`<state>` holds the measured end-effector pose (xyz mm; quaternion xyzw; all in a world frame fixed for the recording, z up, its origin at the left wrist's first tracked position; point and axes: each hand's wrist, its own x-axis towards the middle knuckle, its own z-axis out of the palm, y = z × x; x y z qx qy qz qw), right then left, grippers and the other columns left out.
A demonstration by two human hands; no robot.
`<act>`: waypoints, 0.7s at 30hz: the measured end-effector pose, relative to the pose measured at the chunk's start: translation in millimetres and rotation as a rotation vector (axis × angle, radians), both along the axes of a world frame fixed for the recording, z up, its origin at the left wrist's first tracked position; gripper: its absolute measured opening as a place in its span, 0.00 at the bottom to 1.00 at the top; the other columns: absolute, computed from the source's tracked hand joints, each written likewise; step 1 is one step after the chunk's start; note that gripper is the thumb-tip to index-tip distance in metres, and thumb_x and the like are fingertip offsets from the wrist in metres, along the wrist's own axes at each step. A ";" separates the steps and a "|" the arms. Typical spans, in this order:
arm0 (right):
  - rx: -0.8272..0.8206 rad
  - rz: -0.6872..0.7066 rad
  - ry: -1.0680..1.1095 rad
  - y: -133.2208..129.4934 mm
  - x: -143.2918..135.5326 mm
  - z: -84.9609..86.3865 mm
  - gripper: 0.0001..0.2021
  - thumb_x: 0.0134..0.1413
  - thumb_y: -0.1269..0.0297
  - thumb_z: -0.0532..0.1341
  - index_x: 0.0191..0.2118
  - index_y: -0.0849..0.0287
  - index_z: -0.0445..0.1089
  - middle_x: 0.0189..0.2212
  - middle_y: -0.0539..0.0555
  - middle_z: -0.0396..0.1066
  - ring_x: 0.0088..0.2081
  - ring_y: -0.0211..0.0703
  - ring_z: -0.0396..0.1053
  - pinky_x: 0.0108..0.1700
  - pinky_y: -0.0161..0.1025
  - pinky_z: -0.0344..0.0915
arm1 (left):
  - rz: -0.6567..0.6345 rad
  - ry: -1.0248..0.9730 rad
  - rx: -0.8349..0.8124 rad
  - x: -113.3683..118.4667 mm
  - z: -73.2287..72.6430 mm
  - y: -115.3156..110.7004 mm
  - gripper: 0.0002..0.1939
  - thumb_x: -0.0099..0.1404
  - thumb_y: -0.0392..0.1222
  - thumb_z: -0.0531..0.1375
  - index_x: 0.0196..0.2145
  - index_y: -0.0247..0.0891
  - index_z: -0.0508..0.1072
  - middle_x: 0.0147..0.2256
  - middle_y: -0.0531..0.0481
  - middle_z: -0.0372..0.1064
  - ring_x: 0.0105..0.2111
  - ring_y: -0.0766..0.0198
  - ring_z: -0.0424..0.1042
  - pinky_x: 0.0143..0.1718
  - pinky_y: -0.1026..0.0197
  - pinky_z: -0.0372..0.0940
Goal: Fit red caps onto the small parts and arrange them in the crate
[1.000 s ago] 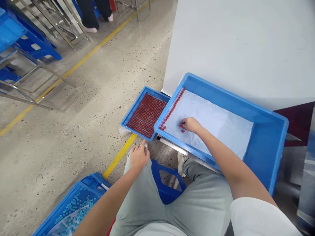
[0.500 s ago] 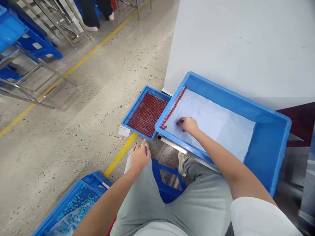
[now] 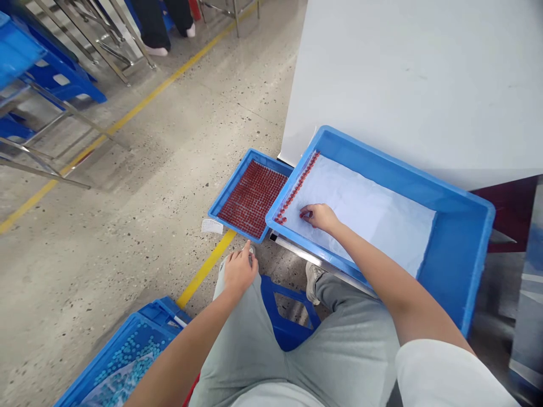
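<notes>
My right hand [image 3: 321,217] is low over the white liner sheet [image 3: 369,209] in the large blue tray [image 3: 403,154]. Its fingers are pinched, with small red round pieces [image 3: 304,214] at the tips; how many is hidden. Along the tray's left side runs a line of the same red pieces [image 3: 299,185], with a short second line begun at its near end. My left hand [image 3: 241,270] rests on my left knee, fingers spread and holding nothing. Just beyond it, the smaller blue tray [image 3: 224,197] is filled with rows of red pieces.
The large tray stands on a metal-edged support beside a white table [image 3: 407,73]. At lower left, a blue crate [image 3: 91,367] holds turquoise pieces and a plastic bag. A blue stool [image 3: 286,328] shows between my legs. Metal-framed stools and a person's legs [image 3: 153,25] are at upper left.
My right hand has shifted slightly left over the sheet. A red piece visible below its fingers before no longer shows there. My left hand stays on the knee.
</notes>
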<state>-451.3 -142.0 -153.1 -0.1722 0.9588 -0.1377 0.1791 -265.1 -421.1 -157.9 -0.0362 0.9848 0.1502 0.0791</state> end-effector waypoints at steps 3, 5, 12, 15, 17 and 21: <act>-0.016 -0.007 0.010 -10.1 0.9 -2.2 0.12 0.55 0.60 0.60 0.45 0.52 0.73 0.37 0.48 0.77 0.38 0.40 0.74 0.38 0.33 0.65 | 0.003 -0.002 -0.010 -0.1 0.3 0.2 0.27 0.67 0.44 0.47 0.62 0.35 0.57 0.41 0.41 0.74 0.46 0.53 0.70 0.54 0.51 0.56; -0.027 -0.006 0.016 -18.1 1.1 -2.8 0.12 0.55 0.59 0.60 0.45 0.52 0.73 0.38 0.48 0.77 0.40 0.41 0.74 0.41 0.34 0.66 | 0.003 -0.006 -0.014 -0.3 0.7 0.3 0.27 0.67 0.44 0.46 0.62 0.35 0.57 0.41 0.41 0.74 0.46 0.53 0.69 0.54 0.51 0.56; -0.061 0.023 0.036 -39.5 0.4 -2.1 0.11 0.55 0.58 0.60 0.43 0.51 0.74 0.39 0.48 0.77 0.42 0.43 0.74 0.42 0.35 0.66 | 0.000 -0.016 -0.021 -1.2 2.5 0.1 0.27 0.67 0.45 0.46 0.62 0.36 0.56 0.41 0.41 0.74 0.46 0.54 0.69 0.54 0.51 0.56; -0.064 0.023 0.046 -41.6 1.1 -2.0 0.11 0.55 0.58 0.60 0.42 0.51 0.74 0.38 0.49 0.78 0.41 0.44 0.74 0.41 0.35 0.66 | -0.002 -0.013 -0.026 -1.2 2.4 0.0 0.27 0.67 0.45 0.46 0.62 0.36 0.56 0.41 0.41 0.74 0.46 0.53 0.69 0.54 0.50 0.56; -0.065 0.015 0.053 -41.9 1.6 -2.5 0.11 0.56 0.58 0.60 0.42 0.51 0.75 0.38 0.49 0.78 0.40 0.44 0.75 0.41 0.35 0.66 | -0.007 -0.012 -0.027 -1.1 1.9 -0.1 0.27 0.67 0.45 0.46 0.62 0.36 0.57 0.41 0.41 0.74 0.46 0.53 0.69 0.54 0.50 0.56; -0.077 0.012 0.058 -42.7 2.2 -4.2 0.11 0.56 0.59 0.60 0.43 0.51 0.75 0.37 0.48 0.78 0.39 0.43 0.75 0.42 0.36 0.66 | -0.006 -0.015 -0.032 -0.6 1.1 -0.3 0.27 0.67 0.45 0.46 0.63 0.36 0.56 0.41 0.41 0.74 0.46 0.53 0.69 0.54 0.50 0.56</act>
